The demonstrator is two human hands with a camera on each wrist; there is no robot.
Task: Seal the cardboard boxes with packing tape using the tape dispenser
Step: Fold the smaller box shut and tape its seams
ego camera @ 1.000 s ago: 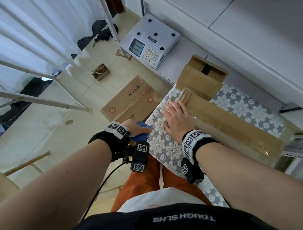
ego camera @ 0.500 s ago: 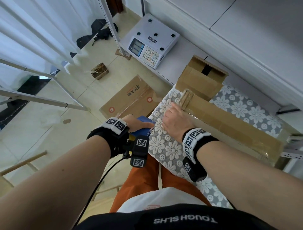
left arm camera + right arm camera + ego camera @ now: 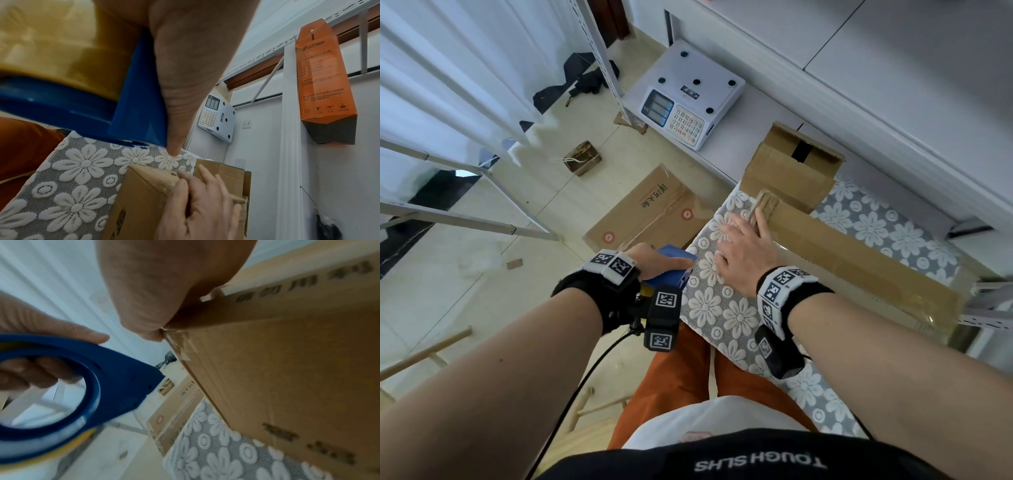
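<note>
Lying flat on flowered tablecloth [image 3: 726,308], long cardboard box [image 3: 859,260], long axis running away rightward, taped end toward person. Right hand [image 3: 748,255] flat on that end, fingers straight. Left hand [image 3: 654,262] gripping blue tape dispenser [image 3: 674,255], nose pointing at box, at table edge.

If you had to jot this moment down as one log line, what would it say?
left hand: grips blue tape dispenser | right hand: presses end of long cardboard box | table: floral cloth
</note>
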